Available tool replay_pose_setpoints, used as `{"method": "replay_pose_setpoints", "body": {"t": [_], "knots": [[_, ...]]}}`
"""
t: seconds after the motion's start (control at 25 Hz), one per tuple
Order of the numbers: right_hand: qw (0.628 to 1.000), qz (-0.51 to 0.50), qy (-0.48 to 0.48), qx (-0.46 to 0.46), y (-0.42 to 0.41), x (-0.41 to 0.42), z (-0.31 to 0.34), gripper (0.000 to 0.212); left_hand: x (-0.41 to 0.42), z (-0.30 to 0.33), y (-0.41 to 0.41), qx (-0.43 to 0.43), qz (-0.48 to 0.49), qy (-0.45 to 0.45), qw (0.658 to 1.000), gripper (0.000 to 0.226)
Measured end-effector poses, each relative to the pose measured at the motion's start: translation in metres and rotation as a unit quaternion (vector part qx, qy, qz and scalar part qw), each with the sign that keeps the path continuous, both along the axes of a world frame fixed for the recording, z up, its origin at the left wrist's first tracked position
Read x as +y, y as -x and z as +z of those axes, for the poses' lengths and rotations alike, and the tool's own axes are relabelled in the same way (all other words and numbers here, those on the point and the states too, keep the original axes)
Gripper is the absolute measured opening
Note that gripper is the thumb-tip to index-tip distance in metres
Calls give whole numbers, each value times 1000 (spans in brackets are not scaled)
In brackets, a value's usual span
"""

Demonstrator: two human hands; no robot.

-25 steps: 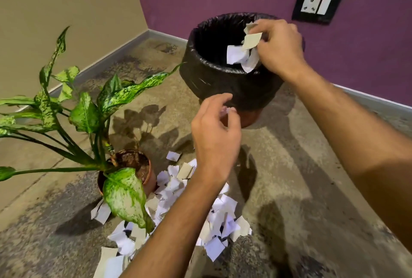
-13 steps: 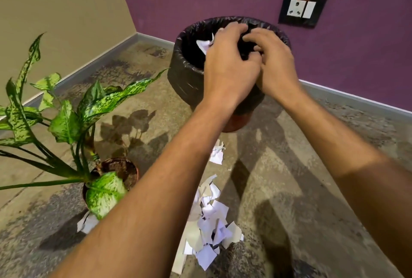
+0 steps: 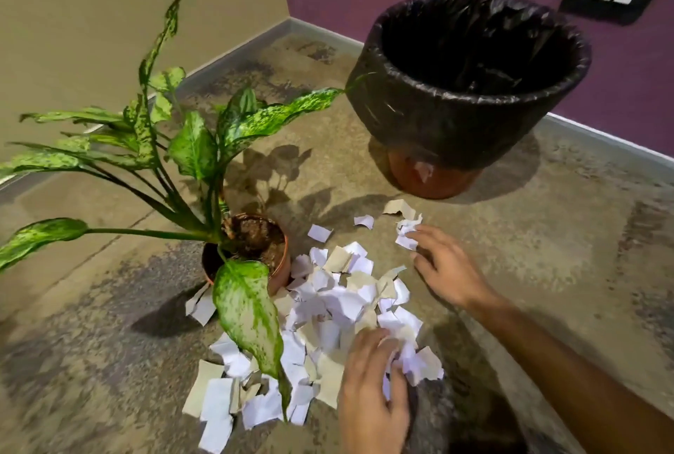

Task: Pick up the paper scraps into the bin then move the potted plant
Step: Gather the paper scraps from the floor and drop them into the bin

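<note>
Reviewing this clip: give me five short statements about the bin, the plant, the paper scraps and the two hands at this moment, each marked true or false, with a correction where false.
1. The bin is lined with a black bag. True.
2. Both hands are over the bin's opening. False: both are down at the floor among the paper scraps.
3. The potted plant stands upright with scraps lying against its pot. True.
4. The floor is already free of scraps. False: a large pile lies between the plant and the hands.
5. The right hand touches a small scrap on the side of the pile nearer the bin, while the left hand gathers scraps at the pile's near edge. True.
</note>
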State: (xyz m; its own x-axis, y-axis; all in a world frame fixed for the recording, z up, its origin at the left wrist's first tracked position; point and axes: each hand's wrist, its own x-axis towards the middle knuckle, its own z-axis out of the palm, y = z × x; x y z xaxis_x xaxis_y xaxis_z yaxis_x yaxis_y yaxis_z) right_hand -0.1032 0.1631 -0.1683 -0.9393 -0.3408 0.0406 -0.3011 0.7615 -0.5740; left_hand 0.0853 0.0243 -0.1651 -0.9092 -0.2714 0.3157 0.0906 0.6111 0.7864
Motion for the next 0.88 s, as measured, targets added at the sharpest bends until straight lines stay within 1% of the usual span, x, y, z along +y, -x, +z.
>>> {"method": "replay_pose_setpoints", "body": {"t": [0.08,0.16,0.24,0.28,0.32,0.36,0.44,0.48,0.6,0.64,0.72,0.76,0.88], "knots": [[998,2,-61,-28,14,-8,-13,55,-36,-16,-18,-36,49,42,997,26],[991,-15,-111,-70,31,-18,-21,70,-72,-23,-30,-61,101,47,992,32],[984,-47,-119,-126,46,-28,-26,77,-105,-26,-34,-73,162,41,983,44],[980,-62,-113,-154,52,-32,-28,79,-120,-26,-35,-88,178,39,979,45],[976,-68,-110,-174,58,-39,-31,80,-133,-26,-36,-113,191,35,974,47],[972,-69,-115,-192,61,-48,-33,81,-146,-25,-36,-148,206,30,967,53],[971,-45,-131,-196,63,-73,-32,83,-169,-23,-36,-217,226,32,949,73],[973,-24,-137,-182,64,-87,-33,85,-180,-24,-36,-244,225,45,942,81],[969,65,-175,-164,55,-128,-25,98,-204,-27,-34,-304,188,75,931,94],[966,96,-185,-156,49,-140,-25,95,-212,-27,-29,-319,178,79,928,98],[957,145,-205,-143,35,-159,-18,73,-225,-26,-16,-349,165,97,917,104],[952,160,-215,-146,27,-165,-6,65,-232,-25,-8,-363,159,109,912,105],[945,190,-198,-178,-12,-168,55,54,-252,-20,18,-410,126,131,894,113]]}}
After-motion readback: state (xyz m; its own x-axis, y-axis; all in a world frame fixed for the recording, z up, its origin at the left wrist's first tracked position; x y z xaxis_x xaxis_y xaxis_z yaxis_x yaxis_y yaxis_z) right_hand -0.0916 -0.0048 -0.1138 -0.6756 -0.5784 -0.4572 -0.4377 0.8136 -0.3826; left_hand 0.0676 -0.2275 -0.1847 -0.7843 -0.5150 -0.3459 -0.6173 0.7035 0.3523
